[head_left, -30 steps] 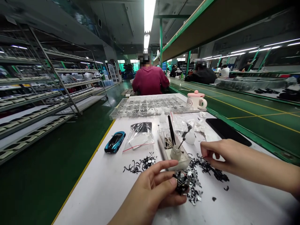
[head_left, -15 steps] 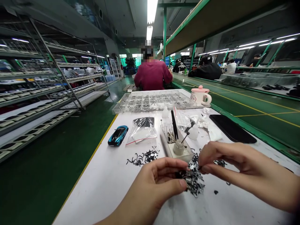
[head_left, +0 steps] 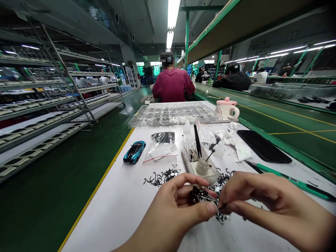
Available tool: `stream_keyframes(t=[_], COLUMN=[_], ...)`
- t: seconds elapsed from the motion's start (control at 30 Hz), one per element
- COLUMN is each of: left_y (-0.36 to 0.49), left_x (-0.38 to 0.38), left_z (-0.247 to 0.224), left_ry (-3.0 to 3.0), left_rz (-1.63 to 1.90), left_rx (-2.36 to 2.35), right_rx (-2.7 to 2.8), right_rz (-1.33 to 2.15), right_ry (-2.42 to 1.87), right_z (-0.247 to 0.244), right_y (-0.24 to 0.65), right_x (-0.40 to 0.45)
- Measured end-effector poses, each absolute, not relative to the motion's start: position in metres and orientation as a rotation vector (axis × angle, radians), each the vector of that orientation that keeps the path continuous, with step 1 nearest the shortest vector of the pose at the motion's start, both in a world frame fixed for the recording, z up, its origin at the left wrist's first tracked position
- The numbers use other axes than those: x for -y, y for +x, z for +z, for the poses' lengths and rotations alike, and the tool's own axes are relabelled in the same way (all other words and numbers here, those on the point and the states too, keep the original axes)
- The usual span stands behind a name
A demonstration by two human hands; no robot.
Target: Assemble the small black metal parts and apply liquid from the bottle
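My left hand [head_left: 178, 210] is curled around a small black assembly with shiny metal bits [head_left: 200, 194], held between thumb and fingers. My right hand [head_left: 252, 199] has its thumb and fingertips pinched together at the right end of that assembly. Between these fingertips is a tiny dark piece [head_left: 222, 207], too small to name. Below and behind the hands lies a pile of small black and silver parts [head_left: 222, 218], partly hidden by them.
A holder [head_left: 191, 164] with tweezers [head_left: 197, 141] and a small glass jar [head_left: 202, 167] stands behind the hands. Around it are a blue toy car [head_left: 134, 152], a plastic bag [head_left: 161, 147], loose black parts [head_left: 161, 177], a green-handled tool [head_left: 294, 180], a phone [head_left: 264, 145], a lidded mug [head_left: 226, 109] and a compartment tray [head_left: 170, 120].
My right hand has come left and down, its fingertips now at the assembly in my left hand. The green-handled tool beneath my right wrist shows more. The view has shifted slightly.
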State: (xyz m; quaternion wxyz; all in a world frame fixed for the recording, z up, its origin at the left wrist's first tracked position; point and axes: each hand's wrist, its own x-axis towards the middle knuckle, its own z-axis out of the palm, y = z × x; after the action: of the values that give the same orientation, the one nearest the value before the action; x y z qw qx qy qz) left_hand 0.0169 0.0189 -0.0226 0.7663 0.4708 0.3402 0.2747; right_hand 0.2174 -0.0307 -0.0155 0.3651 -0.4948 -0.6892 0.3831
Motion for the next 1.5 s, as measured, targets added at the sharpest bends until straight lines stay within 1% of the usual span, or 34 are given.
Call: stream_keyframes(t=[0.27,0.4,0.67,0.97,1.17,1.33,1.5], left_y=[0.016,0.016,0.016,0.015,0.015,0.017,0.02], left_x=[-0.015,-0.014,-0.016,-0.015,-0.015,-0.013,-0.018], left_z=[-0.019,-0.017,-0.014,-0.012,-0.012,-0.013,-0.016], left_ry=[1.248,1.268,1.052,1.219,1.248,1.14,0.971], left_rz=[0.601,0.619,0.614,0.574,0.551,0.474,0.473], left_rx=[-0.792,-0.806,-0.786,-0.854,-0.926,-0.925,-0.835], right_rx=[2.128,2.169,2.198,2.162,2.23,2.25,2.115], right_rz=[0.429,0.313,0.294,0.344,0.376,0.541,0.867], right_ry=[-1.012,-0.971,-1.038,-1.158,-1.112,-1.177,-1.317], right_z=[-0.024,-0.022,-0.014,-0.009,-0.012,-0.011,-0.01], right_y=[0.221,0.223,0.225,0.228,0.227,0.223,0.218], right_x=[0.031,0.031,0.037,0.035,0.034,0.036,0.032])
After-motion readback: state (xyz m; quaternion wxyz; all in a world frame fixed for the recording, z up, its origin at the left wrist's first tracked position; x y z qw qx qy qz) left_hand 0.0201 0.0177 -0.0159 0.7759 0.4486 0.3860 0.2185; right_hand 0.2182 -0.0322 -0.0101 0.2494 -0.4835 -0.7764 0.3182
